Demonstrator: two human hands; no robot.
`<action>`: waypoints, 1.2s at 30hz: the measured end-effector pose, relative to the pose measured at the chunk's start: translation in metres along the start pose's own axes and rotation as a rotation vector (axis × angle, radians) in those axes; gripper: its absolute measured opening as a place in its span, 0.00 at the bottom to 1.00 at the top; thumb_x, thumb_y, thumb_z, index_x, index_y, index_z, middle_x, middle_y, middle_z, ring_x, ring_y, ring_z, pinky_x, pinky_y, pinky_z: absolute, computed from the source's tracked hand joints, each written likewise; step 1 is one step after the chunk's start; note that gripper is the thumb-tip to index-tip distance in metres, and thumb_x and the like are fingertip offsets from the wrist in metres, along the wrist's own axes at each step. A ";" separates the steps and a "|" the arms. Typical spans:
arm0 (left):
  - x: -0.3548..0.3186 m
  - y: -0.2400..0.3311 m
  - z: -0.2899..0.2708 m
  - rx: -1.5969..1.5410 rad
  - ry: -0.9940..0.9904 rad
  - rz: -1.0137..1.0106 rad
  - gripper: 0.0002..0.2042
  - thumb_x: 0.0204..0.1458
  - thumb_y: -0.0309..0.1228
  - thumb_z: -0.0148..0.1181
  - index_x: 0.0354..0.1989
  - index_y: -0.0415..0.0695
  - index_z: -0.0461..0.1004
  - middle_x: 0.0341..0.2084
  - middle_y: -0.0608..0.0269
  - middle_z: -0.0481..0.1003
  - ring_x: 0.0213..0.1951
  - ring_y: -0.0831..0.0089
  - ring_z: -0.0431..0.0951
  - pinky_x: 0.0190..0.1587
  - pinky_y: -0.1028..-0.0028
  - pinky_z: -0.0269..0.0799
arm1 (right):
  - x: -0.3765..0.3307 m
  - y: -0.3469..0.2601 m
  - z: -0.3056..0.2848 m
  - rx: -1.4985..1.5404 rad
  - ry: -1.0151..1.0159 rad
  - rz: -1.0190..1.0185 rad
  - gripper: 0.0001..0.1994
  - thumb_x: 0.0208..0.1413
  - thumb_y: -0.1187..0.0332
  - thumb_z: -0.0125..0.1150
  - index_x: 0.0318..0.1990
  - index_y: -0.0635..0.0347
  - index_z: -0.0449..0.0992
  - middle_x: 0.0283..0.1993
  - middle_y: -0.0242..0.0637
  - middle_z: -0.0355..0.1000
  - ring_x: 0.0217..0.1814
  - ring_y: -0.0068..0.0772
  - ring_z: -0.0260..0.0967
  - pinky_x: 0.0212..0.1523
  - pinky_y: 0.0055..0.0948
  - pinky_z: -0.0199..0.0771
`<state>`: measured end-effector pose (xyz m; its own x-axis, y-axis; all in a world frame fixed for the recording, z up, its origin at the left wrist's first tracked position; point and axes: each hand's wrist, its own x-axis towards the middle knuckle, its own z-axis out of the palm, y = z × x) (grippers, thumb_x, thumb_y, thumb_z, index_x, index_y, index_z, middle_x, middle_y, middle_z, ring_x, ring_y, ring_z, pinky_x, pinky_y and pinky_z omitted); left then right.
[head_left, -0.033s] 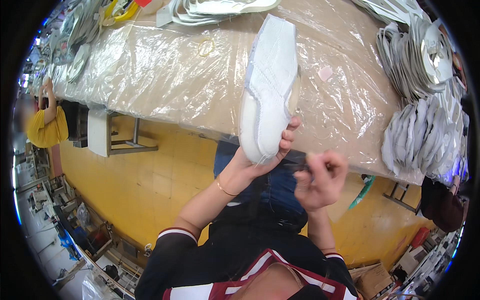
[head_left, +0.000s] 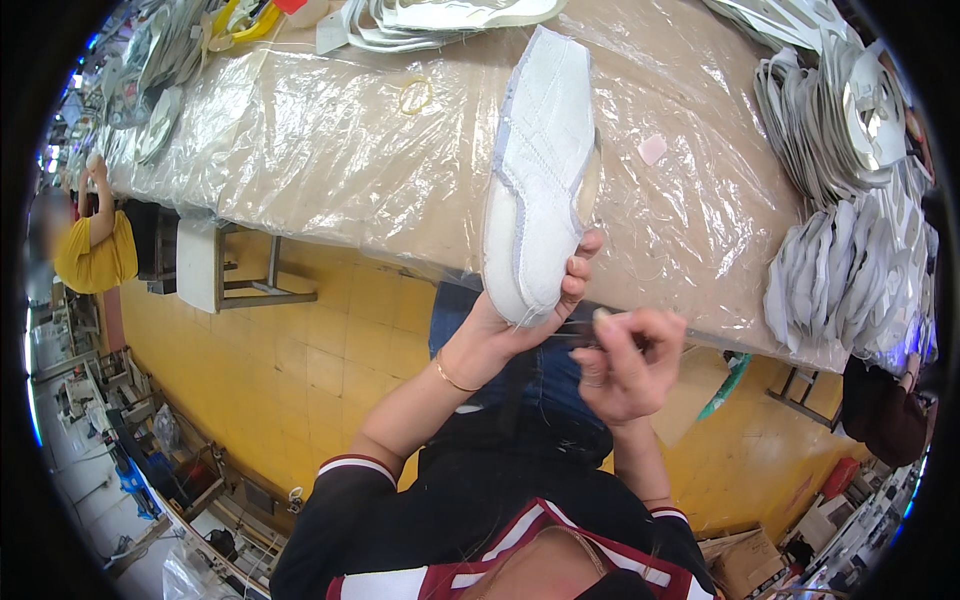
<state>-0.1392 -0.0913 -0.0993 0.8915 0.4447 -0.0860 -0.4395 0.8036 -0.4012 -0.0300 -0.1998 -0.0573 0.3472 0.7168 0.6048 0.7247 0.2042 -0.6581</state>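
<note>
My left hand [head_left: 520,325] grips the heel end of a white shoe upper [head_left: 540,170] and holds it upright, toe pointing away, over the near edge of the table [head_left: 330,170]. A thin bracelet sits on that wrist. My right hand [head_left: 625,365] is just right of the heel, fingers curled and pinched on a thin dark item [head_left: 580,335] that reaches toward the shoe. What that item is cannot be made out.
Clear plastic sheeting covers the table. Stacks of grey and white cut shoe pieces [head_left: 850,200] lie at the right, more [head_left: 420,20] at the far edge. A yellow ring [head_left: 415,95] and a pink scrap [head_left: 652,150] lie nearby. A person in yellow [head_left: 95,250] works at the left beside a white stool [head_left: 200,265].
</note>
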 end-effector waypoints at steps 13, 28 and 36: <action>0.010 -0.018 -0.001 -0.158 -0.137 -0.153 0.23 0.58 0.33 0.59 0.57 0.38 0.57 0.39 0.57 0.71 0.42 0.65 0.78 0.42 0.71 0.81 | -0.014 -0.008 0.026 0.005 0.061 0.051 0.16 0.45 0.62 0.73 0.44 0.48 0.82 0.37 0.29 0.69 0.38 0.30 0.62 0.39 0.30 0.58; 0.013 -0.015 0.003 -0.044 -0.112 -0.039 0.21 0.60 0.33 0.56 0.56 0.38 0.58 0.39 0.56 0.72 0.40 0.66 0.78 0.40 0.73 0.81 | -0.010 -0.009 0.024 0.002 0.064 0.061 0.11 0.49 0.67 0.70 0.42 0.50 0.82 0.36 0.29 0.67 0.37 0.31 0.60 0.37 0.28 0.59; 0.004 -0.024 0.015 0.814 0.265 0.563 0.14 0.62 0.30 0.53 0.53 0.36 0.68 0.42 0.59 0.76 0.42 0.75 0.76 0.45 0.73 0.75 | -0.006 0.007 0.016 0.517 0.277 0.481 0.22 0.62 0.59 0.56 0.57 0.67 0.70 0.45 0.38 0.66 0.32 0.25 0.61 0.37 0.20 0.62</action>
<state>-0.1269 -0.1026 -0.0761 0.4846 0.8183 -0.3091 -0.6549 0.5737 0.4919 -0.0367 -0.1918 -0.0723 0.7408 0.6261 0.2433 0.1077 0.2467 -0.9631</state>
